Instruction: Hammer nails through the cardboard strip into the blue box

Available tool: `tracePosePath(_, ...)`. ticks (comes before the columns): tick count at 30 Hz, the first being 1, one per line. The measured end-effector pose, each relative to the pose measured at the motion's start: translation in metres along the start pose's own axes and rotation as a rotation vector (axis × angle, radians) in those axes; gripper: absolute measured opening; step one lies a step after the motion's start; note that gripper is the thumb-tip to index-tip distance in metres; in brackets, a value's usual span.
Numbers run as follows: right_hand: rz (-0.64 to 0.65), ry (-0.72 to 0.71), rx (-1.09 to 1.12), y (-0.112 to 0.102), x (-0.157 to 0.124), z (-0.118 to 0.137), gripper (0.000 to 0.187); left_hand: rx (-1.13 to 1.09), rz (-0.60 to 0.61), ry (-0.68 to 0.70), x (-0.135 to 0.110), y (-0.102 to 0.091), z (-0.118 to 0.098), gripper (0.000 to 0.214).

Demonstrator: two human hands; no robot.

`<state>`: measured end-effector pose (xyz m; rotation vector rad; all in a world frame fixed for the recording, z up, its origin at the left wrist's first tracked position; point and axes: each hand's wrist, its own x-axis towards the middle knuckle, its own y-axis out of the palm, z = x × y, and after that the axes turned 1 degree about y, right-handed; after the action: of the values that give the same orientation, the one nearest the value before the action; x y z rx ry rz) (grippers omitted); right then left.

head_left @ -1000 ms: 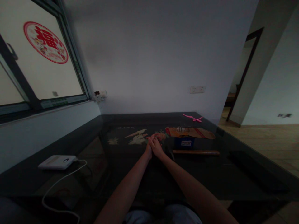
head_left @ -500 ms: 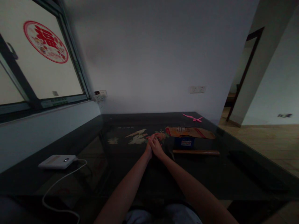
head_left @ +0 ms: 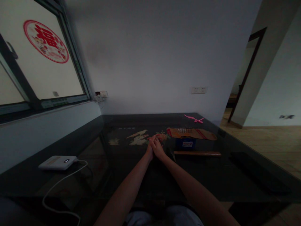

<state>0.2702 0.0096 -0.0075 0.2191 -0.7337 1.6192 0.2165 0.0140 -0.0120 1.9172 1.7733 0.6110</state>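
Note:
My left hand (head_left: 150, 149) and my right hand (head_left: 157, 147) are clasped together on the dark glossy table (head_left: 131, 163), fingers folded over each other. No object shows in either one. Just right of my right hand lies a hammer; its dark head is hard to make out, while its wooden handle (head_left: 197, 153) points right. Behind the handle sits a small blue box (head_left: 185, 144) with a white and red label. A torn piece of cardboard (head_left: 199, 134) lies at its far side, with several nails (head_left: 185, 130) in a row on it.
A white power bank (head_left: 58, 162) lies at the left with a white cable (head_left: 61, 180) running off the near edge. A pink ribbon (head_left: 194, 119) is at the far right corner. Along the right side lies a dark flat object (head_left: 256, 171). A wall (head_left: 150, 62) bounds the far edge.

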Motion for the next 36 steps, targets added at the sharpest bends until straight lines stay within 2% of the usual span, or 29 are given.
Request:
tracePosePath(3, 0.003, -0.001, -0.002, 0.0, 0.0, -0.0002, 0.038, -0.008, 0.039, 0.0, -0.0017, 0.0004, -0.0017, 0.042)
tracePosePath(36, 0.004, 0.014, -0.007, 0.0013, 0.0009, -0.0033, 0.04, -0.005, 0.024, 0.012, -0.0045, 0.0021, -0.0046, 0.044)
